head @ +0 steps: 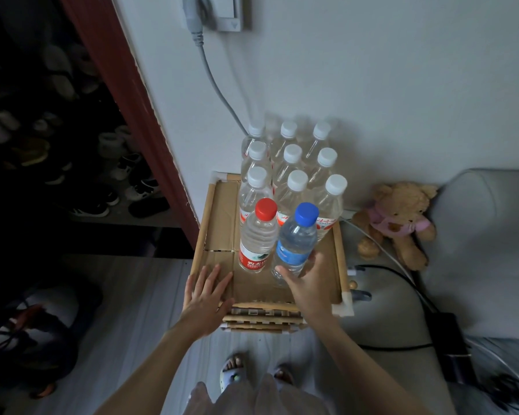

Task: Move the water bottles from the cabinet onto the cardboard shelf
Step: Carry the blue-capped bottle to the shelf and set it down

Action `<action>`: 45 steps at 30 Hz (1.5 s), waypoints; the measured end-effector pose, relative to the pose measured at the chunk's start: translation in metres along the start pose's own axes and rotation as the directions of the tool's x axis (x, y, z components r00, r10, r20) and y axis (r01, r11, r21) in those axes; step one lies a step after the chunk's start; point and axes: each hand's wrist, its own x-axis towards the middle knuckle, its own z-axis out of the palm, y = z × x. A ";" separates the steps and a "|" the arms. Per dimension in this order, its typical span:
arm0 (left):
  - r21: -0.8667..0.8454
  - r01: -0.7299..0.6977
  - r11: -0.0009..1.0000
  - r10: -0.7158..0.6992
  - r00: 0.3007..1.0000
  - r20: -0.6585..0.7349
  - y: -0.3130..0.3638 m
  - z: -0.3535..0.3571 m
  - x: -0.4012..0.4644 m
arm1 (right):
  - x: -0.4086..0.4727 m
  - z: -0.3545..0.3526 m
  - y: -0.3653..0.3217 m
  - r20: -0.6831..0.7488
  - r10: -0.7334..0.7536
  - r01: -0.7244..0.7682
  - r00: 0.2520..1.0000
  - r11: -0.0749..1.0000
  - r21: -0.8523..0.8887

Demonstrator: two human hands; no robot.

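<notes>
Shelf fills the middle of my view, a cardboard top inside a bamboo frame, pushed up against the wall. On its far half stand nine white-capped bottles in three rows of three, all upright, packed close. In front of them stands the red-capped bottle, upright on the cardboard, with bare board to its left and toward me.

The blue-capped bottle is the one in hand. It sits just right of the red one, the two bodies touching or nearly so. Its long axis runs up and slightly away from me, cap leaning a little to the right; I cannot tell whether its base is flat on the board yet, since my fingers hide it.

My right hand wraps the lower body of that bottle from the near side, thumb on the left of it and fingers curled round the right. The bottle rises straight up from the grip, so I judge the move ahead is to settle it upright and let go, then draw back toward me.

My left hand lies flat on the near left of the board, fingers straight, holding nothing. It is the nearer one to the free space.
</notes>
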 end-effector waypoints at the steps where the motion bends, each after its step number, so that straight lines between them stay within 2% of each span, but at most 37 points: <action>1: 0.007 0.005 1.000 -0.005 1.000 0.014 0.000 -0.001 0.000 | 0.000 -0.001 0.002 0.035 0.004 -0.005 0.999 1.000 0.017; 7: 0.025 0.035 0.999 -0.036 0.998 0.052 0.001 -0.001 0.000 | 0.004 -0.015 0.006 0.214 -0.006 -0.001 0.977 0.999 0.033; 9: 0.039 0.041 0.998 -0.043 0.997 0.059 0.001 -0.002 0.000 | 0.006 -0.013 0.004 0.187 -0.021 0.021 0.982 1.000 0.003; 12: 0.024 0.040 0.999 -0.042 0.997 0.060 0.003 -0.004 -0.001 | 0.004 -0.004 0.002 0.066 -0.046 0.051 0.997 0.995 -0.081; 16: 0.032 0.041 0.999 -0.043 0.997 0.058 0.003 -0.005 0.000 | 0.001 0.005 -0.004 -0.029 0.038 -0.039 0.999 0.999 -0.026; 21: 0.031 0.046 0.998 -0.048 0.997 0.063 0.003 -0.005 0.000 | -0.001 0.005 0.005 0.066 0.055 -0.058 0.996 0.997 0.042; 24: 0.032 0.051 0.998 -0.053 0.997 0.057 0.004 -0.004 0.000 | 0.001 -0.002 0.005 0.159 0.049 -0.051 0.986 0.999 0.012; 28: 0.055 0.059 0.997 -0.063 0.995 0.080 0.004 -0.004 0.000 | 0.007 0.002 0.011 0.115 0.092 -0.092 0.989 0.996 -0.001; 31: 0.064 0.052 0.997 -0.057 0.995 0.078 0.003 -0.005 0.000 | 0.006 0.008 0.012 0.109 0.127 -0.136 0.986 0.987 0.081; 34: 0.056 0.038 0.998 -0.042 0.997 0.071 0.002 -0.005 0.001 | 0.004 0.005 0.006 0.109 0.079 -0.089 0.991 0.992 0.094; 38: 0.036 0.042 0.998 -0.044 0.998 0.055 0.003 -0.004 0.000 | 0.004 -0.003 0.001 0.181 0.048 -0.054 0.982 0.998 0.028; 43: 0.016 0.050 0.999 -0.050 0.998 0.047 0.003 -0.001 0.000 | 0.002 0.002 -0.001 0.020 0.056 -0.056 0.998 0.998 -0.037; 45: 0.012 0.041 0.999 -0.041 0.998 0.042 0.002 0.000 0.000 | 0.002 0.007 -0.001 0.001 0.063 -0.063 0.998 0.998 -0.019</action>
